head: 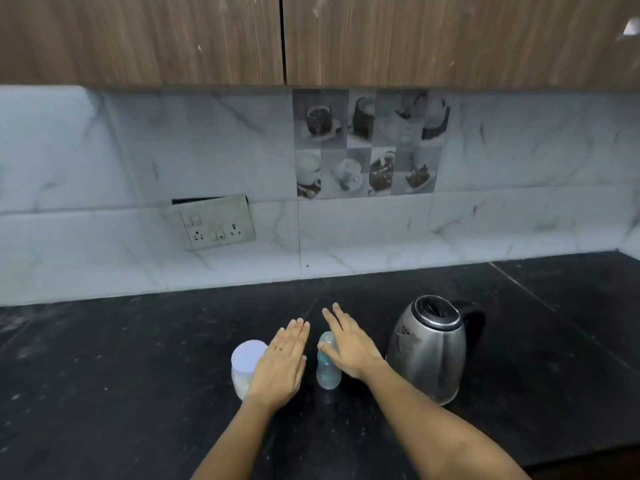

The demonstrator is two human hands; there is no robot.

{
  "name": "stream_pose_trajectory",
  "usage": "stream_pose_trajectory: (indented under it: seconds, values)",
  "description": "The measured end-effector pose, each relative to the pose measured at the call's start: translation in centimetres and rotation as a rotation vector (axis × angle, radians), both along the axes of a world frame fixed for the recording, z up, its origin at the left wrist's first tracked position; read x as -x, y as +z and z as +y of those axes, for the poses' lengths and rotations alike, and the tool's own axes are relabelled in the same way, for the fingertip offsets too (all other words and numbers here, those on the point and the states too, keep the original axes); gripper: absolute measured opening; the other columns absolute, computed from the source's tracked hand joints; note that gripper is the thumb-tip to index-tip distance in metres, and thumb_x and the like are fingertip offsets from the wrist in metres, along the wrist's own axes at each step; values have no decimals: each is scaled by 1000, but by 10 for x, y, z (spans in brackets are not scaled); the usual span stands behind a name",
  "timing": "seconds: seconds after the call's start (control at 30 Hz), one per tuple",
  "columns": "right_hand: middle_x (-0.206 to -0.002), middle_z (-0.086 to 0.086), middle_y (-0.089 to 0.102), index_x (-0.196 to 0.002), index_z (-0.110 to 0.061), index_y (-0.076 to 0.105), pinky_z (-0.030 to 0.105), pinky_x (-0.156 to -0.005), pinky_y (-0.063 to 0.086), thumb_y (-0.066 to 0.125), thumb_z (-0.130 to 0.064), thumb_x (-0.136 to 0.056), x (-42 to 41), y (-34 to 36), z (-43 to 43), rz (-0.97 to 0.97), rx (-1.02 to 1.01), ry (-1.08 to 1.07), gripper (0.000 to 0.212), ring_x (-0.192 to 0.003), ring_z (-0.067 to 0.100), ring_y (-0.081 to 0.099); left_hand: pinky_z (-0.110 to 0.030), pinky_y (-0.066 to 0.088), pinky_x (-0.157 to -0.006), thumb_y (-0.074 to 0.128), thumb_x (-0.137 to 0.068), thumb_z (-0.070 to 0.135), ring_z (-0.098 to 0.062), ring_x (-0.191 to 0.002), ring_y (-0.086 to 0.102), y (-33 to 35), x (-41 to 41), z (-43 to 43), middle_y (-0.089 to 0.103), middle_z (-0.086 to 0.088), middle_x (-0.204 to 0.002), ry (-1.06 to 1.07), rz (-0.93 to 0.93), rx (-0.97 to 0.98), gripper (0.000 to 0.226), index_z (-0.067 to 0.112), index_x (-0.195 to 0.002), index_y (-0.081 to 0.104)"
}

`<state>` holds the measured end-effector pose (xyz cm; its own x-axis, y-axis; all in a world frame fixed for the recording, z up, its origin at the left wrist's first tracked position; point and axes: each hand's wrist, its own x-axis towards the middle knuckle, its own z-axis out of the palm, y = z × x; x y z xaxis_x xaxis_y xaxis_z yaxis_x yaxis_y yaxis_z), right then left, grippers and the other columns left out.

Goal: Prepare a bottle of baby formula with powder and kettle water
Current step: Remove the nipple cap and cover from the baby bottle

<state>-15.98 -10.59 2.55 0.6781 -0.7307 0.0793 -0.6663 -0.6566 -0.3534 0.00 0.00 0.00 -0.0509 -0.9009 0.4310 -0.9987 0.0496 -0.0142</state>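
Black stone countertop (138, 358) w/ capped baby bottle (328, 367) upright btwn powder jar (246, 365) & steel kettle (427, 348). Left hand (282, 362), right hand (348, 346) hovered flat, fingers spread, holding nothing. Prep apparently unstarted; next: uncap bottle.

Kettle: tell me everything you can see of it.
The kettle is a rounded, brushed-metal electric type with a dark lid ringed in shiny metal, closed. A perforated spout faces left toward the bottle; a black handle curves off its back right. It stands upright on the black counter, right of the right hand. No cord or base shows. Neither hand grips it; whether the right forearm brushes its lower left side cannot be told.
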Motion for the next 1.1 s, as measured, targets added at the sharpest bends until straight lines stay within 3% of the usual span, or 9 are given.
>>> stream_pose_trajectory:
  seconds: [0.17,0.37,0.47,0.53,0.6,0.8,0.9,1.0,1.1]
  values:
    - [-159,5,19,-153,-26,17,43,-105,37,44,-44,-97,1,-24,7,53,-78,-14,65,-131,32,40,-31,12,-113,36,-87,29,-25,-129,49,-30,11,15,51,-14,-139,12,142,-143,57,2,-138,41]
    - [-130,9,44,-146,-24,27,45,-90,47,48,-35,-96,-2,-24,4,36,-88,-20,56,-115,31,49,-33,13,-116,36,-87,36,-24,-132,46,-37,16,16,48,-13,-142,51,169,-192,63,2,-140,40]
    - [-125,12,48,-142,-23,30,45,-86,48,50,-35,-95,-2,-19,3,53,-70,-2,53,-111,32,51,-30,3,-118,29,-91,43,-21,-144,23,-38,20,16,27,-8,-155,76,248,-180,69,8,-150,22]
    - [-122,11,50,-141,-22,31,42,-83,48,51,-36,-94,2,-14,6,40,-45,15,53,-109,30,52,-24,-3,-116,39,-95,44,-13,-146,7,-38,24,16,14,-3,-158,62,367,-173,70,11,-152,13]
    - [-118,10,52,-139,-22,32,40,-79,49,52,-37,-92,8,-10,14,20,-35,46,53,-105,28,54,-26,6,-118,53,-93,42,-4,-142,2,-38,31,19,17,1,-158,71,515,-132,75,13,-152,16]
    - [-107,2,55,-124,-25,38,36,-72,48,55,-40,-84,28,-14,57,33,-51,108,46,-94,24,57,-25,35,-107,69,-76,41,-2,-134,33,-56,61,39,40,18,-143,141,956,-123,75,28,-144,38]
    - [-107,0,53,-117,-22,40,35,-74,47,55,-39,-82,31,-21,75,30,-59,126,42,-101,23,53,-10,45,-77,71,-72,16,-2,-99,62,-53,76,49,65,12,-110,113,1158,-127,57,41,-119,52]
    - [-110,2,49,-120,-20,40,36,-69,44,51,-52,-86,27,-20,80,70,-33,101,48,-101,25,54,-10,47,-62,67,-79,1,3,-80,64,-48,82,51,68,5,-94,127,1299,-87,47,27,-118,59]
    - [-109,9,47,-120,-13,42,35,-62,39,48,-61,-88,17,-8,75,263,35,77,58,-92,32,60,-12,46,-67,71,-78,17,2,-85,64,-51,80,50,70,9,-94,102,1286,-80,42,28,-118,61]
